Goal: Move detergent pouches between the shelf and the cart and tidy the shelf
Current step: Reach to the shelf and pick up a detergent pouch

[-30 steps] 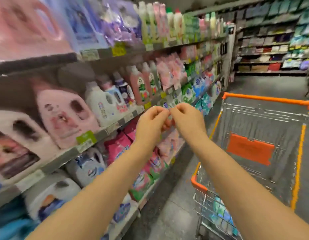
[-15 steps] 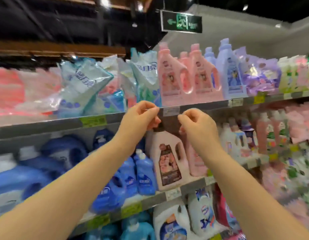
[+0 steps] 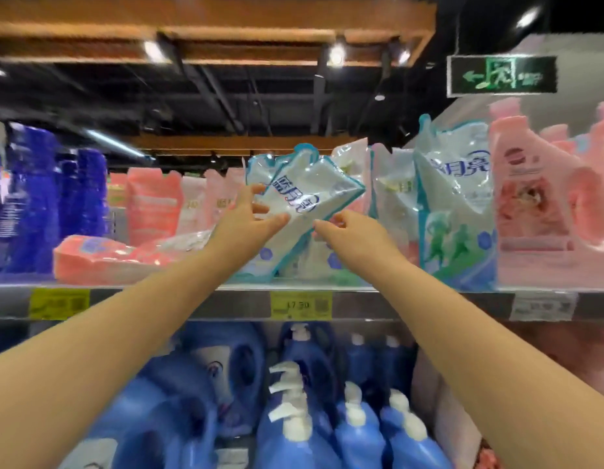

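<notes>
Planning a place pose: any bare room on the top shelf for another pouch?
Barely. One narrow gap, it seems, between the blue bottles and the standing pink pouches, behind the flat pink pouch. From the tilted pouch right to the pink jugs, packed.

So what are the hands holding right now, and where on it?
The tilted white-and-teal detergent pouch: the left hand grips its left edge; the right hand seems to pinch its lower right edge.
</notes>
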A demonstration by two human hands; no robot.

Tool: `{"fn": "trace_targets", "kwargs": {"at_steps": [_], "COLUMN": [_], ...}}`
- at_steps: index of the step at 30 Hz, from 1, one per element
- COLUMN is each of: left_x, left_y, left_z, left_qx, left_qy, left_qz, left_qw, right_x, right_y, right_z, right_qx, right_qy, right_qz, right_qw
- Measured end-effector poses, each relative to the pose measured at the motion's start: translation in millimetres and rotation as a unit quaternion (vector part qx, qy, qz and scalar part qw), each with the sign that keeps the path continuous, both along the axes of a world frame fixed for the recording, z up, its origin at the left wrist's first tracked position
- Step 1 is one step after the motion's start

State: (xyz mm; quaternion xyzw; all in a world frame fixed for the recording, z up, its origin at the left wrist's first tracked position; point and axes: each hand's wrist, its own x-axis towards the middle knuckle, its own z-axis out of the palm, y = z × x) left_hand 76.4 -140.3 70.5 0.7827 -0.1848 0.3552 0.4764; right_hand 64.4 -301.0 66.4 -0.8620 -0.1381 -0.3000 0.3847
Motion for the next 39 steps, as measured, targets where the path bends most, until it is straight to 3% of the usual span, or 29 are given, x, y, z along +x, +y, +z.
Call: {"fn": "trace_targets", "kwargs": {"at_steps": [4,8,11,19,28,31,34,39], "left_x": [34,56,70,91,95,87,73,56], "left_y": [14,25,28,45,54,54,51,48], "left_z": [8,10,17,36,29,29,37,59], "left_qx": [0.038,0.071,0.111,0.13,0.07,0.058,0.056,0.041], "left_qy": [0.039,0.061,0.085,0.107,0.058,0.041,-0.002,-0.05], "left_qz": [0.034,0.062,0.066,0.002,-0.062,-0.101,-0.118,-0.214], "left_qw": [0.998,0.994,0.988,0.986,0.994,0.992,0.991,0.975], "right_x": [44,65,74,73,83,82,79,58], "right_y": [26,37,43,72,112,120,125,111], "right_z": [20,24,23,13,11,9,15,29], "right_qx": [0.013,0.118,0.123,0.084,0.15,0.203,0.34,0.276], "right_qy": [0.066,0.129,0.119,-0.001,0.115,0.058,-0.006,-0.203], "right_qz": [0.054,0.119,0.143,0.06,0.062,0.056,0.137,0.072], "right_qw": [0.996,0.977,0.975,0.995,0.98,0.976,0.93,0.937]}}
